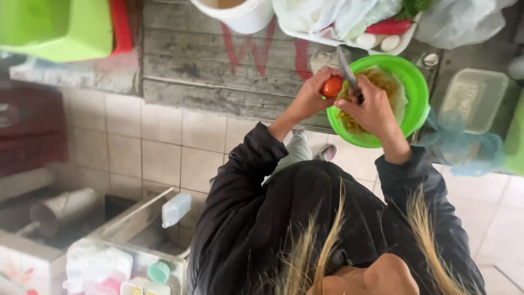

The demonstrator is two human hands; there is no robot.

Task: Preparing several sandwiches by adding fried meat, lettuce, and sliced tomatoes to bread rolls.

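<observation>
My left hand [311, 95] grips a small red tomato [331, 86] just over the left rim of a bright green bowl [417, 90]. In my right hand [372, 108] is a knife [345, 65]. Its blade points up and away and rests against the tomato. The bowl sits on a worn wooden surface [207, 60] and holds yellowish shredded food on a pale lining. Dark jacket sleeves cover both arms.
A white bucket [240, 13] and a white tray of vegetables and plastic bags [349, 27] stand behind the bowl. To the right is a clear plastic container [474, 98]. A green tub [54, 27] sits top left. On the tiled floor, an open box holds a white bottle [176, 209].
</observation>
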